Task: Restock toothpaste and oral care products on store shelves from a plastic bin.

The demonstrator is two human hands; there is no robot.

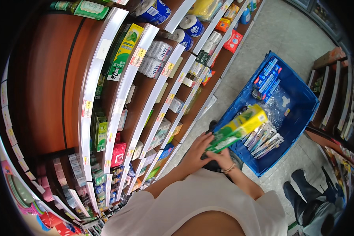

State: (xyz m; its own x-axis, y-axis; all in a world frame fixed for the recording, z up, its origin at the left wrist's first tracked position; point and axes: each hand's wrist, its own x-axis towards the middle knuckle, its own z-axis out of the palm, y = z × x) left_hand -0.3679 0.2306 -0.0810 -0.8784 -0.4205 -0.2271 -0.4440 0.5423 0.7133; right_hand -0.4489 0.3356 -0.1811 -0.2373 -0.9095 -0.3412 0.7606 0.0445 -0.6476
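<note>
A green and yellow toothpaste box (pixel 237 126), slightly blurred, is held by its near end between my two hands. My left hand (pixel 197 150) rests along the left side of that end. My right hand (pixel 223 161), with a bracelet at the wrist, grips from below and to the right. The far end of the box reaches over a blue plastic crate (pixel 295 129). Inside the crate lie several packaged toothbrushes (pixel 262 140), blue toothpaste boxes (pixel 268 79) and crumpled clear plastic wrap (pixel 273 107). A similar green and yellow Darlie box (pixel 125 53) stands on the shelf to my left.
Tiered store shelves (pixel 144 109) with white price rails run along my left, holding tissue rolls (pixel 191 26) and wrapped packs (pixel 156 59). Another person (pixel 312 197) is at the lower right. More shelving (pixel 330 94) stands beyond the crate, on a grey tiled floor (pixel 271 29).
</note>
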